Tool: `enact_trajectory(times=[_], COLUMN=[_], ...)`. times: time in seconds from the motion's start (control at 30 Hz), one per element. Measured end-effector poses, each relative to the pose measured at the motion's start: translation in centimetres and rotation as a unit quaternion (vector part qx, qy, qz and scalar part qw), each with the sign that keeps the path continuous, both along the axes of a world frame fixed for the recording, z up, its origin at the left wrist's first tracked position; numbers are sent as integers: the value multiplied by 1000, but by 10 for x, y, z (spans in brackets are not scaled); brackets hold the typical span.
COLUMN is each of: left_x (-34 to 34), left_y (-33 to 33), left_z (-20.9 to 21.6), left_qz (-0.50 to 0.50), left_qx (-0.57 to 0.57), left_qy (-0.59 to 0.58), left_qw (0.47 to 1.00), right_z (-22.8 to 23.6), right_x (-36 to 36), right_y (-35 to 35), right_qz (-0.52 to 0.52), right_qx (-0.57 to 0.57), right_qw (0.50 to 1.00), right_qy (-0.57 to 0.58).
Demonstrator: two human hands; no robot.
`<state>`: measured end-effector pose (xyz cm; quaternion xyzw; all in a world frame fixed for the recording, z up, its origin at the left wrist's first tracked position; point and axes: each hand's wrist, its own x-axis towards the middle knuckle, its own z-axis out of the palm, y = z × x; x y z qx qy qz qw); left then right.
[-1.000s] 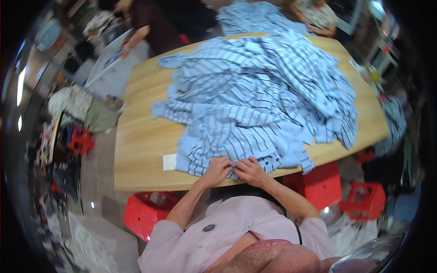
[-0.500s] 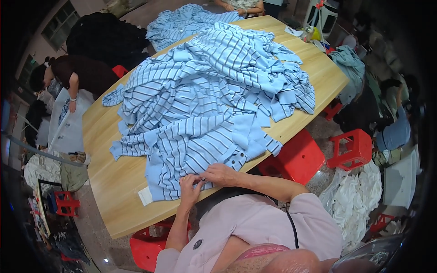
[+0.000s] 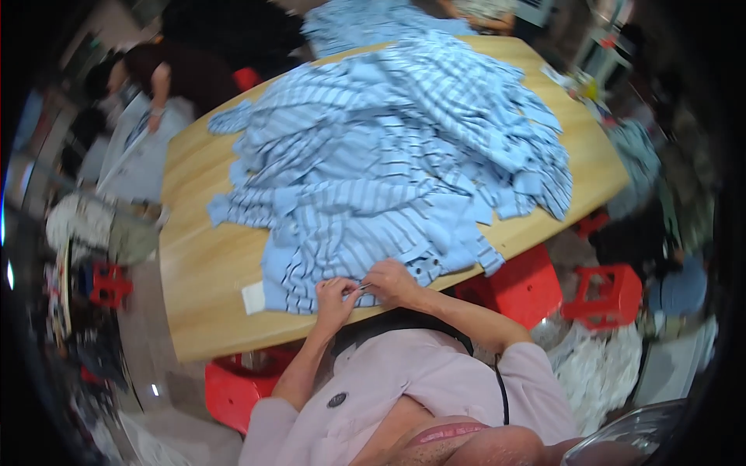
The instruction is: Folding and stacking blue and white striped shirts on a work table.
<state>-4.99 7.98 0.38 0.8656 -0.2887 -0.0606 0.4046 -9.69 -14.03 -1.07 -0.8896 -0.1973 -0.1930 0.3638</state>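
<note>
A light blue knit garment point(image 3: 350, 221) with dark and white stripes lies at the near edge of the table, with dark buttons point(image 3: 420, 269) near my right hand. My left hand point(image 3: 336, 300) pinches its near edge, fingers closed on the fabric. Close beside it, my right hand point(image 3: 392, 283) is closed, its fingertips meeting the left ones. A thin greyish sliver shows between the fingertips, too small and blurred to name. Behind this garment, a heap of similar striped garments point(image 3: 458, 101) covers much of the table.
The wooden table point(image 3: 198, 311) has rounded corners. A small white card point(image 3: 253, 297) lies by the garment's left end. Red stools point(image 3: 524, 287) stand at the near edge and right. Left, another person's hand point(image 3: 155, 121) reaches over a white sack point(image 3: 144, 167). White cloth point(image 3: 594, 373) lies right.
The view has tilted and blurred, so the table appears shifted. My hands stay together at the garment's near edge, the right one slightly farther from the left.
</note>
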Motion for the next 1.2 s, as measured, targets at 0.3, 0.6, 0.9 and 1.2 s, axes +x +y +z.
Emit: enact_trajectory(times=[0.3, 0.6, 0.9, 1.2], left_x=[-6, -34, -31, -37], left_y=[-12, -11, -11, -17], left_z=[15, 2, 3, 15], left_qz=[55, 67, 30, 93], left_qx=[28, -1, 2, -28], left_qy=[-5, -171, -225, -167], left_qw=[998, 983, 974, 981], right_z=[35, 16, 14, 13], right_x=[8, -8, -11, -14], right_y=[-3, 11, 21, 22], right_qz=[1, -41, -106, -96], right_qx=[-25, 0, 7, -59], right_qw=[992, 999, 994, 993], right_qy=[127, -7, -24, -34])
